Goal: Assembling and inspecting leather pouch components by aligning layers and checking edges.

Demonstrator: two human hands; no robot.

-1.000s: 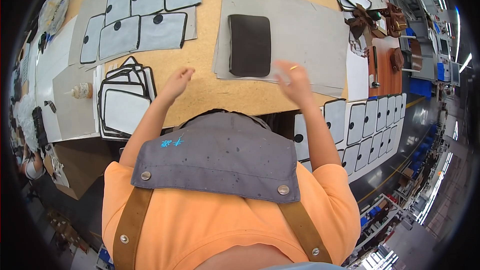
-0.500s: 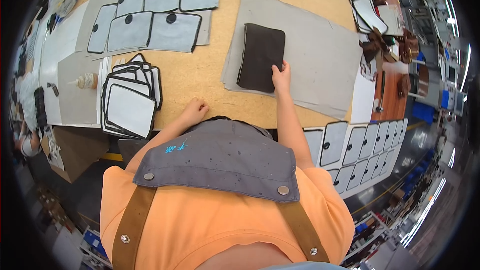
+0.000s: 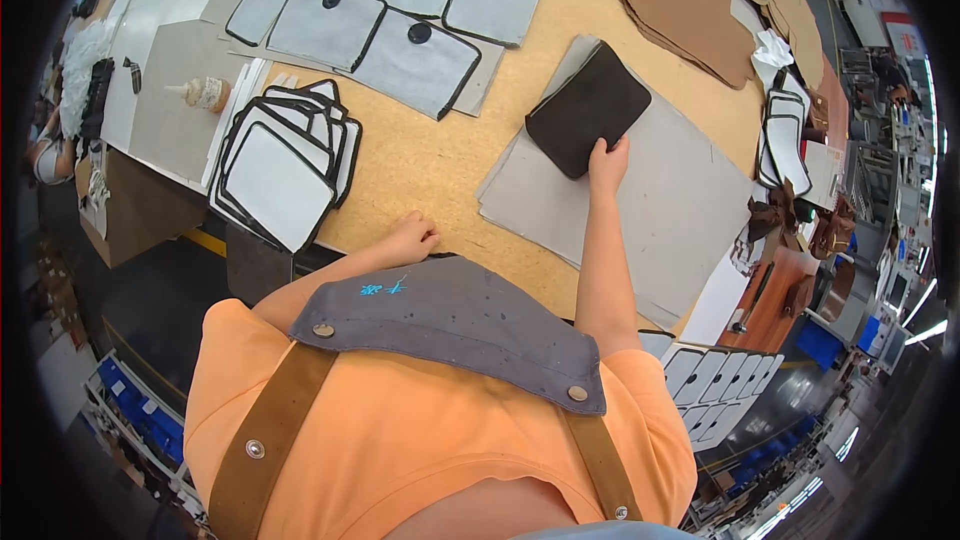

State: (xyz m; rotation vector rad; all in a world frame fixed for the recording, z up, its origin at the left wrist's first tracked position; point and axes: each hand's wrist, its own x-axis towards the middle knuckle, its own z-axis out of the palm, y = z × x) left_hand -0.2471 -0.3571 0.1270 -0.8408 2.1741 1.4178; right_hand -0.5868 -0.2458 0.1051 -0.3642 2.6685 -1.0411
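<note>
My right hand (image 3: 608, 162) grips the near edge of a dark brown, leather-like panel (image 3: 588, 112) with rounded corners, thumb on top. The panel is over the far left part of a pile of grey sheets (image 3: 650, 205); whether it rests flat there or is slightly raised I cannot tell. At the table's near edge lies my left hand (image 3: 412, 238), its fingers curled in and nothing visible in them. To its left is a loose stack of white panels with black borders (image 3: 275, 185).
Black-edged pale panels with dark round spots (image 3: 325, 28) cover the far left. A glue bottle (image 3: 207, 94) lies left of the white stack. Brown sheets (image 3: 680, 10) are at the far right. More spotted panels (image 3: 715, 380) stand in rows at the near right.
The whole view has turned, so the table appears rotated clockwise. My right hand has shifted the dark panel farther away across the grey sheets. My left hand stays curled at the edge.
</note>
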